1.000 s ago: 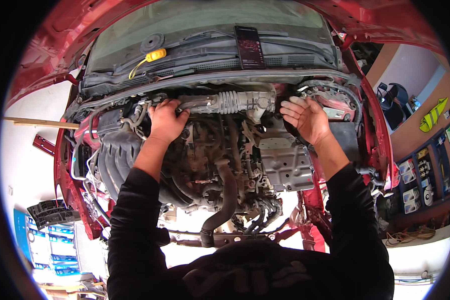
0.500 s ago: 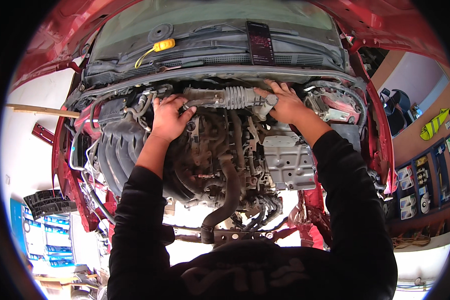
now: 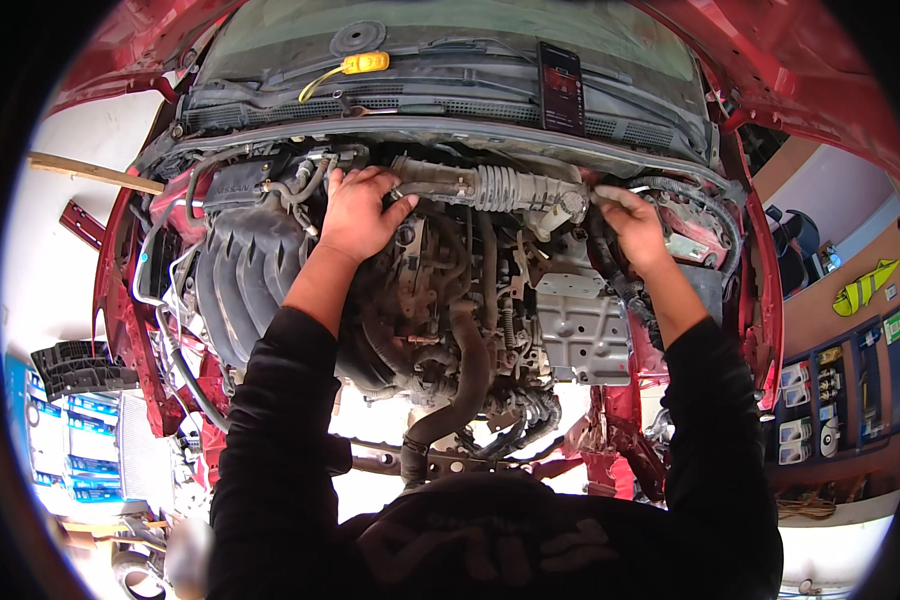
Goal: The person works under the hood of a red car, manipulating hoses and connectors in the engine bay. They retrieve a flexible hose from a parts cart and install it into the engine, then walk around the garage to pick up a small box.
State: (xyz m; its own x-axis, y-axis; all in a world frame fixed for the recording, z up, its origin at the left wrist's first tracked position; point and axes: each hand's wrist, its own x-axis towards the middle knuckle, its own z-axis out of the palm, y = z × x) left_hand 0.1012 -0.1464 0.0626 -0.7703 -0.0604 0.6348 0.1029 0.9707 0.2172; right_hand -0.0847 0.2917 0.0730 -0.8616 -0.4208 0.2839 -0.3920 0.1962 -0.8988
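A ribbed grey air intake hose (image 3: 500, 188) lies across the top of the engine, below the windscreen. My left hand (image 3: 362, 215) is closed round its left end, with the fingertips hidden behind it. At the other end of the hose, my right hand (image 3: 632, 225) is curled, thumb and fingers together at the top of a black wiring harness (image 3: 612, 262). The harness hangs down beside the grey metal battery tray (image 3: 580, 335). A round capped part (image 3: 570, 203) sticks out near the hose's right end. To the left is the black intake manifold (image 3: 245, 275).
On the windscreen cowl lie a phone (image 3: 561, 90), a yellow tool with a strap (image 3: 363, 63), a round grey disc (image 3: 358, 39) and a ratchet (image 3: 400, 109). The red raised bonnet (image 3: 820, 75) arches overhead. A wooden stick (image 3: 95, 172) juts out at the left.
My right hand has left the hose's right end and moved right, and the black harness now hangs below it. My left hand stays on the hose. The view has shifted slightly.
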